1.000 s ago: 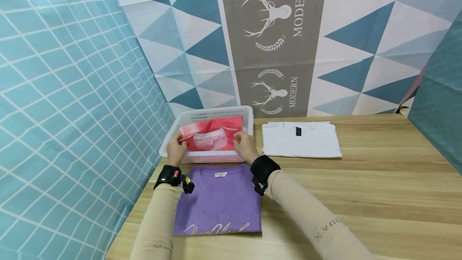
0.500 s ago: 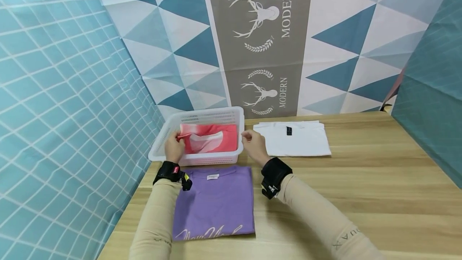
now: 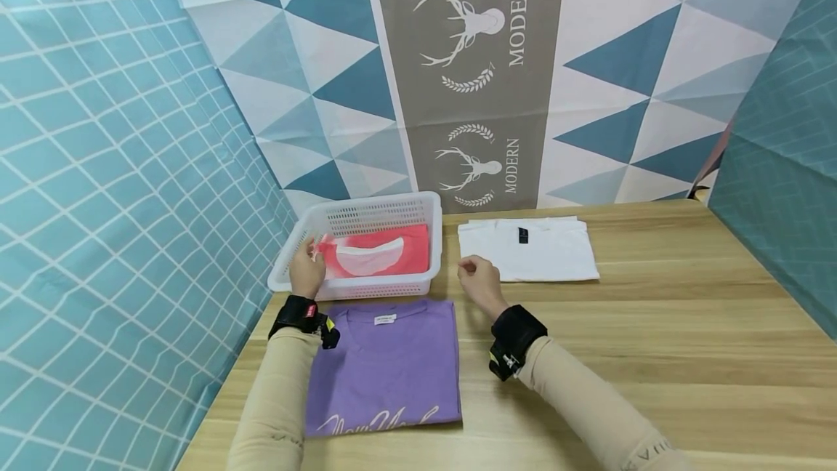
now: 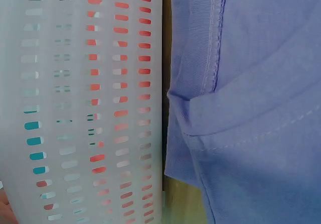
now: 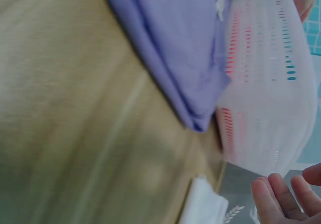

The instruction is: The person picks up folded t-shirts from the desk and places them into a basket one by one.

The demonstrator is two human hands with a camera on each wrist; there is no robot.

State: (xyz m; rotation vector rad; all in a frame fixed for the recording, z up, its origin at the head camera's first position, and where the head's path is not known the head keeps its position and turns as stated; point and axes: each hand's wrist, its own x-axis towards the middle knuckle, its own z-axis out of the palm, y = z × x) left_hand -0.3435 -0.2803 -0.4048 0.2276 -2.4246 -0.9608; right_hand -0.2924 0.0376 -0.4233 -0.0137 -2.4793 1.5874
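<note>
In the head view, a folded red and pink T-shirt (image 3: pixel 412 251) lies in a white plastic basket (image 3: pixel 431 238). My left hand (image 3: pixel 306 271) is over the basket's left side, thumb and fingers apart, beside the shirt's raised left corner; whether a fingertip touches the cloth is hard to see. My right hand (image 3: pixel 482 283) hovers over the table right of the basket, fingers loosely bent, holding nothing. A folded purple T-shirt (image 3: pixel 392 362) with pale lettering lies in front of the basket. Near my right hand lies a folded white T-shirt (image 3: pixel 549 253). The right wrist view shows bent fingertips (image 5: pixel 281 194).
The wooden table (image 3: pixel 654 340) stretches to the right. A blue gridded sheet (image 3: pixel 131 166) closes off the left side, close to the basket. Behind stands a patterned cloth backdrop (image 3: pixel 484 93); a teal sheet (image 3: pixel 778 166) hangs at the right.
My right hand has let go of the red shirt and drawn back to the right, out of the basket. My left hand has moved slightly left, and the shirt has settled lower in the basket.
</note>
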